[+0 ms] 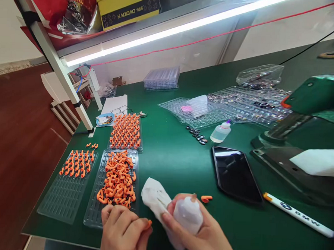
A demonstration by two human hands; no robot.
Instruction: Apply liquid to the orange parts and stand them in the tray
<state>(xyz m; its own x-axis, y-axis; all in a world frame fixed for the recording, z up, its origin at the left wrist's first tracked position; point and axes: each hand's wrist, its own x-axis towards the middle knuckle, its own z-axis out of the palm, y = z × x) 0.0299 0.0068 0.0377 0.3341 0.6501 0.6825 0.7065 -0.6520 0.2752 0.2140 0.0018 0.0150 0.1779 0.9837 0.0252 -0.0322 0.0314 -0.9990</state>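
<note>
My left hand [124, 229] is closed at the front edge of the table, pinching a small orange piece [150, 223] between thumb and finger. To its right, my right hand [192, 230] is wrapped round a white squeeze bottle [188, 215] with a brownish tip, and also holds a crumpled white cloth [155, 195]. Just beyond my left hand, a clear tray [95, 210] bears a heap of orange curved pieces [119, 178]. One loose orange piece [206, 198] lies right of the bottle.
Farther left, another tray [59, 205] has orange pieces in rows; a full one [126, 130] lies behind the heap. A phone [235, 173], marker [299, 214], clear bottle [220, 132] and green press [316, 95] stand or lie to the right. A lit shelf [172, 32] crosses above.
</note>
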